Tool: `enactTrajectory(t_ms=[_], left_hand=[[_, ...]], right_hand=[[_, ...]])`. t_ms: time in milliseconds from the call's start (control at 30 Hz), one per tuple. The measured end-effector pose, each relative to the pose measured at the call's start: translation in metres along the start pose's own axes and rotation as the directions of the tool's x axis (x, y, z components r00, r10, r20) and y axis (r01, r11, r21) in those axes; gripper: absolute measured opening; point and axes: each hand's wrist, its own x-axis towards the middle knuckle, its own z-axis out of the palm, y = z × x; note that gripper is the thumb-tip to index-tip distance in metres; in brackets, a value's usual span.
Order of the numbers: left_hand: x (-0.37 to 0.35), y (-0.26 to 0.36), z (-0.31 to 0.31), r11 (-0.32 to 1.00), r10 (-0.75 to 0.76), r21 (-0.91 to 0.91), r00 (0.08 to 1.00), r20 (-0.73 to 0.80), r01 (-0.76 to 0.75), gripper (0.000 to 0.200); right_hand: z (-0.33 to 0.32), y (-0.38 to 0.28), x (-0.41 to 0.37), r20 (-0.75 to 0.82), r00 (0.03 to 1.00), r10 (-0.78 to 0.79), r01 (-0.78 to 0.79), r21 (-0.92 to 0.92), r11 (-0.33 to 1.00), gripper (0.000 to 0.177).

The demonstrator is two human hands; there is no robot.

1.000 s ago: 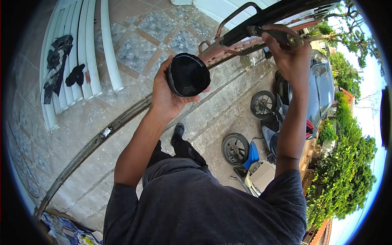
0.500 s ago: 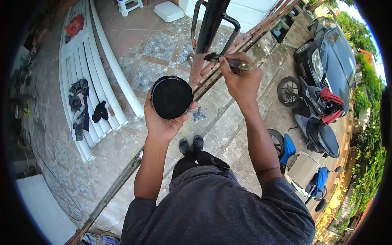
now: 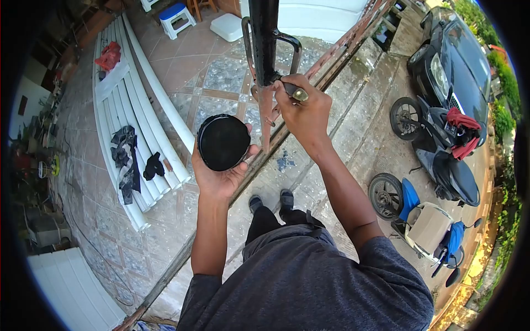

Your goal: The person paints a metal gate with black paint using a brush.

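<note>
My left hand (image 3: 220, 183) is wrapped around a round can of black paint (image 3: 223, 142), its dark surface facing up towards me. In my right hand (image 3: 307, 113) is a paintbrush (image 3: 298, 94), gripped by the handle. Its bristle end is against the side of a metal gate post (image 3: 263, 41), partly hidden by my fingers. The post is glossy black above the brush and reddish-brown on the lower part (image 3: 266, 121). A black loop handle (image 3: 296, 52) sticks out from the post just above my right hand.
Long white pipes (image 3: 144, 129) lie on the tiled floor at left, with dark cloths (image 3: 126, 157) and a red plastic bag (image 3: 109, 55) on them. A blue-and-white stool (image 3: 176, 21) stands behind. At right are motorbikes (image 3: 441, 149) and a black car (image 3: 455, 55). A floor rail (image 3: 237, 193) runs diagonally beneath my hands.
My right hand has moved left, bringing the brush against the post. My view has shifted, and the paint can sits slightly lower and further left in it, still held.
</note>
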Motion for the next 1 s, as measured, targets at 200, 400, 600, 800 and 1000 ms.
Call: enactTrajectory(t_ms=[200,400,600,800,1000], left_hand=[[0.003,0.029,-0.001,0.998,-0.067,0.007,0.997,-0.028,0.067,0.065],[0.010,0.065,0.003,0.979,-0.195,0.049,0.980,-0.045,0.197,0.063],[0.013,0.085,0.010,0.958,-0.275,0.078,0.961,-0.021,0.276,0.062],[0.020,0.096,0.017,0.938,-0.336,0.079,0.942,-0.015,0.336,0.063],[0.023,0.098,0.019,0.935,-0.339,0.093,0.940,-0.047,0.342,0.063]], right_hand=[[-0.006,-0.022,0.005,-0.073,0.994,0.085,-0.085,0.008,0.996,0.010],[0.007,-0.043,0.027,-0.314,0.949,-0.014,0.030,0.047,0.998,0.009],[0.017,-0.047,0.013,-0.295,0.955,-0.007,-0.020,-0.088,0.996,0.010],[-0.009,-0.080,0.022,-0.480,0.876,-0.037,0.116,0.136,0.984,0.011],[-0.045,-0.071,0.039,-0.401,0.880,0.254,-0.052,0.450,0.892,0.016]])
